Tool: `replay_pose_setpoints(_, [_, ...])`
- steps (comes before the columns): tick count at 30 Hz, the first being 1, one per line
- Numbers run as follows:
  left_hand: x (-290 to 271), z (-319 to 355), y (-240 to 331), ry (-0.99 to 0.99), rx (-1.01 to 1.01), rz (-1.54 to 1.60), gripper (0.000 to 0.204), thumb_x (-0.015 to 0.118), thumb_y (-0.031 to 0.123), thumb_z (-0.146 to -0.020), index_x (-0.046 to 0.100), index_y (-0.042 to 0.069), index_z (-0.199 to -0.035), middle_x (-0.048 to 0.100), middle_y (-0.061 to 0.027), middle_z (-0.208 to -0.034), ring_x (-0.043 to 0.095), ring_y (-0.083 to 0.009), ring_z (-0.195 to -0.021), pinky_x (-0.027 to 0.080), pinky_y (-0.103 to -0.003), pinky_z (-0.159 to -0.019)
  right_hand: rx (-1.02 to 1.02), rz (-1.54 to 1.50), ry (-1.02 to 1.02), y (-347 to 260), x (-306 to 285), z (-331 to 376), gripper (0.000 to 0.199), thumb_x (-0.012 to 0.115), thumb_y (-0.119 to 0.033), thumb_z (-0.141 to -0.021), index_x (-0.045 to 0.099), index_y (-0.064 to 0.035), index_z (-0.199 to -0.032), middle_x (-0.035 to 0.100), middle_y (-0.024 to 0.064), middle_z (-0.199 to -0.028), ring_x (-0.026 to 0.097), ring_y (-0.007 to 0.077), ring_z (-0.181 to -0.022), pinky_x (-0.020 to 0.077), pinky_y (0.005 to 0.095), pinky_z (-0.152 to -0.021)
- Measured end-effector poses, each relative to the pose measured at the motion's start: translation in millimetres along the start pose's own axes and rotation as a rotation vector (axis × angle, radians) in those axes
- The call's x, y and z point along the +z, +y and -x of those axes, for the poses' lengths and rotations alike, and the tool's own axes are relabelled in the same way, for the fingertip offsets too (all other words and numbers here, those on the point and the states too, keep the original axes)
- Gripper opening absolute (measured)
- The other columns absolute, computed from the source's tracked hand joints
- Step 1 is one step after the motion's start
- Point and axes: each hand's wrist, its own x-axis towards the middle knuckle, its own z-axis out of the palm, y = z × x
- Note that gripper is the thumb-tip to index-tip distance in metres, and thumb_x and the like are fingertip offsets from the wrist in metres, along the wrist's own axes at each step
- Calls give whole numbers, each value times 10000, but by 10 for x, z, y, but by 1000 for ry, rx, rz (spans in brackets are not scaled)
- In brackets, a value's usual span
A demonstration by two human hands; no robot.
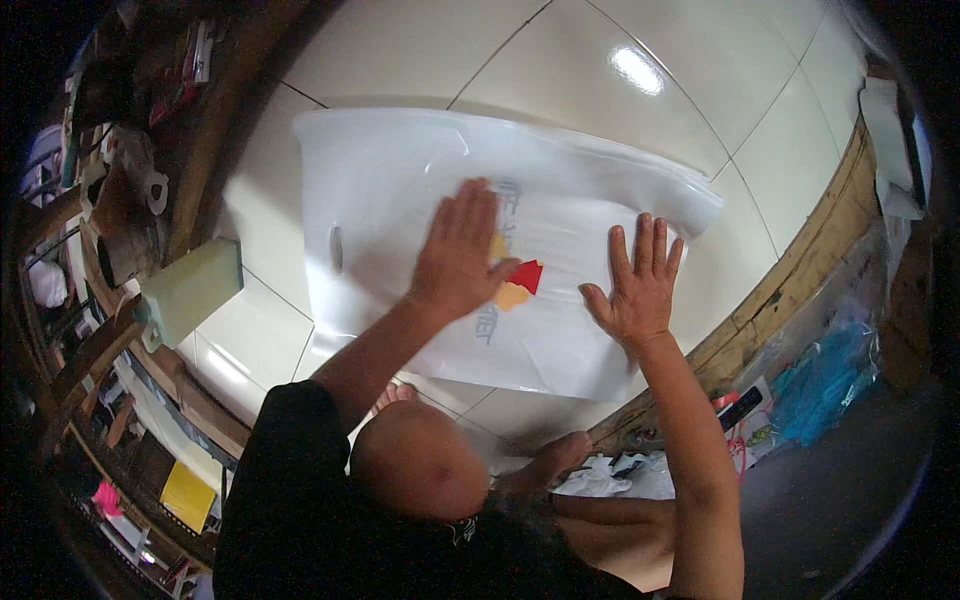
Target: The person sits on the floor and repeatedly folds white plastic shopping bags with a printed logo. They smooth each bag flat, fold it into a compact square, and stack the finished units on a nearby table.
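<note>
A large white plastic bag [390, 190] lies spread on the tiled floor in front of me. An oval handle hole is cut near its left edge, and a red and yellow print with grey lettering runs across its middle. My left hand [455, 255] lies flat over the print, fingers stretched, slightly blurred, hiding part of the design. Farther right, my right hand [640, 290] presses palm-down on the bag with its fingers spread. The bag's far right edge curls up beyond my right fingers, and faint creases show between my hands. Neither hand grips anything.
Glossy white tiles [540, 60] surround the bag. Left stand a pale green block [195, 290] and wooden shelving [215, 130] with assorted items. A wooden beam [770, 290] edges the right, beside a blue plastic-wrapped bundle [825, 385] and a black remote [742, 408]. My bent knee [415, 460] is near.
</note>
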Motion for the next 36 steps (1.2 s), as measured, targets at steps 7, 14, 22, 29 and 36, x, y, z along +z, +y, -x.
replay_pose_setpoints(7, [-269, 153, -769, 198, -123, -183, 893, 639, 418, -891, 223, -98, -1490, 200, -318, -1560, 180, -455, -1466, 156, -573, -1182, -10, 0, 29, -3, 8, -64, 874, 648, -570, -816, 353, -121, -1505, 196, 274, -1581, 150, 466, -1471, 82, 661, -1155])
replay_pose_setpoints(14, [-315, 128, -744, 174, -117, -155, 869, 597, 394, -915, 182, -102, -1496, 129, -321, -1577, 112, -470, -1477, 95, -567, -1199, -42, 36, 173, 208, -196, -403, 832, 676, -444, -833, 351, -44, -1486, 226, 288, -1560, 190, 468, -1456, 121, 639, -1167])
replay_pose_setpoints(22, [-295, 145, -759, 157, -123, -158, 882, 617, 380, -896, 181, -95, -1498, 135, -323, -1574, 112, -472, -1476, 94, -575, -1196, 15, 46, 181, 293, -216, -822, 863, 643, -517, -852, 345, -12, -1486, 249, 321, -1539, 193, 485, -1452, 141, 605, -1173])
replay_pose_setpoints(29, [-208, -133, -553, 301, 34, 17, 881, 646, 362, -869, 208, -69, -1500, 196, -320, -1555, 180, -477, -1457, 129, -576, -1190, -11, 37, 189, 326, -261, -848, 831, 574, -597, -878, 364, -83, -1496, 285, 301, -1526, 227, 476, -1443, 162, 637, -1151])
replay_pose_setpoints(36, [-15, -1106, 574, 198, 338, 119, 844, 620, 471, -886, 327, -92, -1443, 266, -276, -1549, 240, -395, -1461, 187, -513, -1197, -16, 43, 161, 322, -242, -875, 832, 579, -597, -872, 376, -79, -1491, 278, 285, -1537, 213, 473, -1449, 144, 623, -1164])
